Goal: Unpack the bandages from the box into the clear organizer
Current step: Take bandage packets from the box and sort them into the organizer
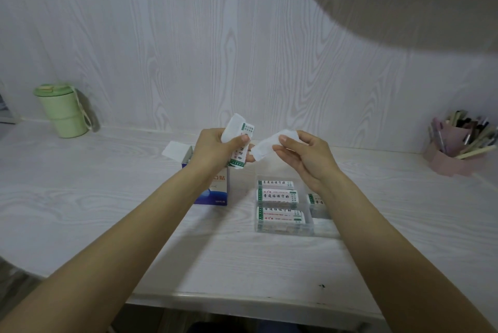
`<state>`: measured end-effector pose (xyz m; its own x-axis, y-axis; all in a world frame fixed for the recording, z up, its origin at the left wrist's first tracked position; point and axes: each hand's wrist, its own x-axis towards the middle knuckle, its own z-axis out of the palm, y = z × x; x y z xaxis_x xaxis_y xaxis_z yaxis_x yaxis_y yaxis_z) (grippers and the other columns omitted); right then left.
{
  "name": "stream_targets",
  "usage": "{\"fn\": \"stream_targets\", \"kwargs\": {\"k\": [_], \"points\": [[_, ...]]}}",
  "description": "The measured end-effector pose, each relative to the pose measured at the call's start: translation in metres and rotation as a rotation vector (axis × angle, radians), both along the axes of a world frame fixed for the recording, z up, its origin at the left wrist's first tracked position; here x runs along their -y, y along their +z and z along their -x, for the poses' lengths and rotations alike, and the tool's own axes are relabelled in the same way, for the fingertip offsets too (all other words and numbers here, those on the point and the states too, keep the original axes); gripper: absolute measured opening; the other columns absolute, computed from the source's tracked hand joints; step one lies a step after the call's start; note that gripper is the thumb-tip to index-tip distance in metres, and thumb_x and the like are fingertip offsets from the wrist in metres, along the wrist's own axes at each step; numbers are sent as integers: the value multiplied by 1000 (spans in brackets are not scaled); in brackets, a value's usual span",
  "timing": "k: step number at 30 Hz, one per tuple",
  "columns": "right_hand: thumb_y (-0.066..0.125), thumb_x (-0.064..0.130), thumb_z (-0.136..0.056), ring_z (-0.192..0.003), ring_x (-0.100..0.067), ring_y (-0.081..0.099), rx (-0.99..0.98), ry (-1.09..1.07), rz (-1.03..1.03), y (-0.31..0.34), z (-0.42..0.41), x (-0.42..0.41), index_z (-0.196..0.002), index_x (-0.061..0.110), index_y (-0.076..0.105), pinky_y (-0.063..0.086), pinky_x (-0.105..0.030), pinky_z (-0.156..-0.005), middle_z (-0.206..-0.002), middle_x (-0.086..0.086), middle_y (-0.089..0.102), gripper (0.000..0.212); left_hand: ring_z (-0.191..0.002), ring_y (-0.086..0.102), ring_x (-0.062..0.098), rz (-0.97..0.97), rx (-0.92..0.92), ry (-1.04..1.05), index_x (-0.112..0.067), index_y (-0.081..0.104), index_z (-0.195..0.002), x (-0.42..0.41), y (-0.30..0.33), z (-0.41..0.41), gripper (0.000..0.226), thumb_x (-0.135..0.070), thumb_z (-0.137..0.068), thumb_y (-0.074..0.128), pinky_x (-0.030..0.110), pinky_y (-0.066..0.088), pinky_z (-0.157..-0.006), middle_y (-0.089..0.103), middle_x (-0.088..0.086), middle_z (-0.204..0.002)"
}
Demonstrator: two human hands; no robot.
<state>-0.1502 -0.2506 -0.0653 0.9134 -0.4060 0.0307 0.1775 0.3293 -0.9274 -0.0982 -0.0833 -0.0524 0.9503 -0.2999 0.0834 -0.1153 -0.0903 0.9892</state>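
left hand [215, 148] grips a bandage stack [240, 148], right hand [301, 153] pinches one bandage [275, 142]; lower it flat into the organizer [310, 229] beneath.

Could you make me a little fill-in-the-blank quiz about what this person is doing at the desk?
1. The left hand grips a small stack of ____.
2. The right hand pinches a single white bandage above the clear ____.
3. The blue box stands with its lid flap ____.
4. The cup at the far left is ____ in colour.

Missing words: bandages; organizer; open; green
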Motion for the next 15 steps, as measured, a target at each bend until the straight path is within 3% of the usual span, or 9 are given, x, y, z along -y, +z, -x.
{"fn": "stream_targets", "kwargs": {"k": [3, 5, 8, 12, 15], "points": [[63, 13, -89, -71, -14, 70, -18, 63, -47, -1, -2, 7, -81, -1, 64, 56, -18, -66, -77, -11, 67, 15, -59, 70, 14, 99, -35, -3, -2, 61, -114, -1, 0, -2, 27, -13, -90, 61, 19, 53, -51, 72, 7, -82], [64, 14, -88, -70, -15, 69, -52, 40, 43, -3, -3, 11, -78, -3, 63, 55, -18, -66, -75, -12, 66, 19, -58, 70, 14, 137, -30, 17, -1, 61, -113, -1, 0, -3, 24, -11, -91, 60, 20, 54, -52, 72, 9, -80], [69, -3, -81, -75, -17, 67, -161, -20, 376, -11, -4, 19, -80, 3, 65, 54, -18, -67, -84, -14, 65, 7, -59, 70, 15, 195, -25, 47, -3, 61, -109, -1, 0, -4, 19, -10, -92, 59, 25, 58, -57, 71, 10, -80], [73, 0, -78, -82, -12, 64, -314, -127, 871, -24, -8, 28, -88, 7, 71, 52, -14, -69, -94, -7, 67, 13, -62, 71, 14, 189, -13, 43, -9, 61, -106, 0, 0, -4, 14, -12, -92, 59, 24, 58, -56, 72, 5, -78], [69, -1, -81, -93, -16, 61, -376, -101, 1091, -33, -12, 26, -93, 5, 72, 52, -20, -78, -104, -11, 66, 13, -68, 72, 17, 177, -10, 29, -6, 62, -111, 0, 0, -6, 21, -13, -92, 59, 26, 59, -59, 73, 4, -78]]}}
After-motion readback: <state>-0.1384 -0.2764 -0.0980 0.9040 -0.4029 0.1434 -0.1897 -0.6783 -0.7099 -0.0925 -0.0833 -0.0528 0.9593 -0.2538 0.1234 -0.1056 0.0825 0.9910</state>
